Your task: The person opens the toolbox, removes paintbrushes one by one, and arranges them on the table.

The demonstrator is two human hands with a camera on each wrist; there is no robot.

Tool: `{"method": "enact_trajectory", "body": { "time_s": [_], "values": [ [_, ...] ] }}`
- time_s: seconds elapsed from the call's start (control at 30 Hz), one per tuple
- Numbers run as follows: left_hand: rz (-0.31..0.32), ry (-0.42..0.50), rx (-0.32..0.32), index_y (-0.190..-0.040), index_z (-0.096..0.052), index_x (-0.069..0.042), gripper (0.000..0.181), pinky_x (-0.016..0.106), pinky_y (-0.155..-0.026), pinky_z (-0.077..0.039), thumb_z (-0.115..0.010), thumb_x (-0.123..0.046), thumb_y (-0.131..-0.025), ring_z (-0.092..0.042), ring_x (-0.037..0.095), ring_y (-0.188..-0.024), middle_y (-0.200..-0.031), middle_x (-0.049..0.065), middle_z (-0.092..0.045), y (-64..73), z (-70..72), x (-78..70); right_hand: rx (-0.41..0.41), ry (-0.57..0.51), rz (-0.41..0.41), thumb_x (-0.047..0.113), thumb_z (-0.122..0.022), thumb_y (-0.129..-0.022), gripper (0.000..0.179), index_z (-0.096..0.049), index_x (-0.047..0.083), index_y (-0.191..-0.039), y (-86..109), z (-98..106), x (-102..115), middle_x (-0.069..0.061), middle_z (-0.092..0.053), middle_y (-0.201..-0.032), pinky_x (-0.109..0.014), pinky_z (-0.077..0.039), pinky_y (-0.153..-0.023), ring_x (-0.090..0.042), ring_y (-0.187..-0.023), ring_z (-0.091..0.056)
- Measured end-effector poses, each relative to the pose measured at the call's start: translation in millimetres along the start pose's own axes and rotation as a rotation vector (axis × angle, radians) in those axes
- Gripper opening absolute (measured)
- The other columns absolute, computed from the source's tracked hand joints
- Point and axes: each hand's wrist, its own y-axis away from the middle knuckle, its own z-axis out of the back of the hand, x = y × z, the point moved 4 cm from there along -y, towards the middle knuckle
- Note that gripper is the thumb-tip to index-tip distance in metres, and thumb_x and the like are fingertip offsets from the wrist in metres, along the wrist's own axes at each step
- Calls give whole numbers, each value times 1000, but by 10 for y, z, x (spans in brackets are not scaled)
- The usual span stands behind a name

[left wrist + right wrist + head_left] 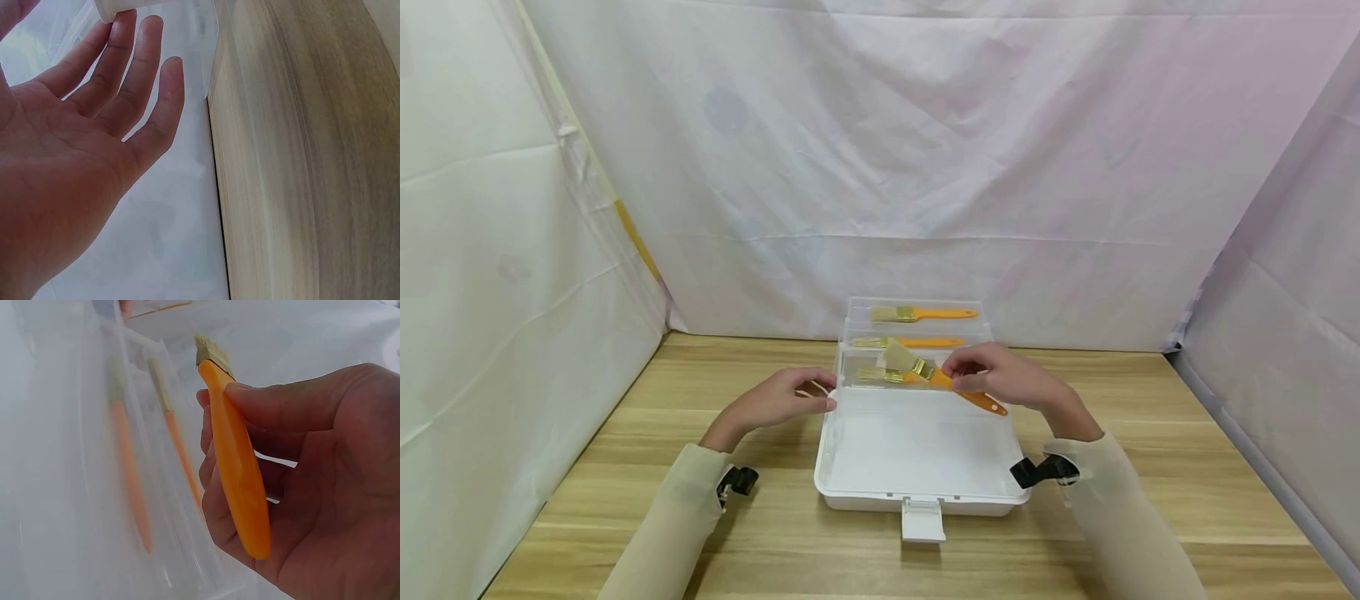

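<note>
My right hand (1011,377) pinches a paintbrush (234,456) by its orange handle between thumb and fingers, above the back right part of a white box (925,450). In the head view the brush's pale bristles point up and left. Three more orange-handled brushes lie in the clear tiered trays behind: a top one (943,314), a middle one (928,342) and a lower one (880,375), partly covered by the held brush. My left hand (782,398) is at the box's back left corner, fingers loosely extended, fingertips touching or close to the rim.
The box stands open on a wooden table (760,533), its white latch (922,521) hanging at the front. White cloth (880,167) hangs behind and at both sides. A black wrist mount (1045,471) sits on each sleeve.
</note>
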Motion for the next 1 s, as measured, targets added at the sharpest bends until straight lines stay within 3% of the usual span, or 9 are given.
{"method": "enact_trajectory", "body": {
  "time_s": [0.3,0.47,0.73,1.0],
  "values": [
    [8,-5,-2,-140,-71,-5,44,47,-101,-55,-74,-33,-106,-69,24,-119,-129,4,-73,-5,3,-7,-100,-164,-17,1,-63,-110,20,-69,-11,-124,140,116,-136,-23,-69,-112,-30,-58,-82,-27,-94,-64],
    [9,-2,-3,-139,-71,-6,44,47,-101,-55,-75,-33,-105,-69,25,-119,-129,4,-73,0,5,-16,-158,-205,-29,1,-63,-110,22,-68,-13,-127,206,173,-231,-29,-68,-116,-29,-60,-82,-23,-94,-65],
    [11,2,-2,-139,-71,-6,43,48,-102,-55,-76,-32,-105,-69,26,-120,-130,5,-73,-3,-3,-23,-206,-238,-21,3,-63,-111,24,-66,-15,-127,298,251,-395,-13,-72,-109,-32,-62,-78,-20,-90,-69],
    [5,0,-4,-139,-71,-5,43,48,-102,-55,-75,-32,-105,-69,26,-119,-130,5,-73,6,0,-12,-237,-273,-16,2,-63,-111,26,-63,-16,-129,394,358,-485,-25,-69,-116,-34,-63,-81,-20,-95,-72]
  ]
}}
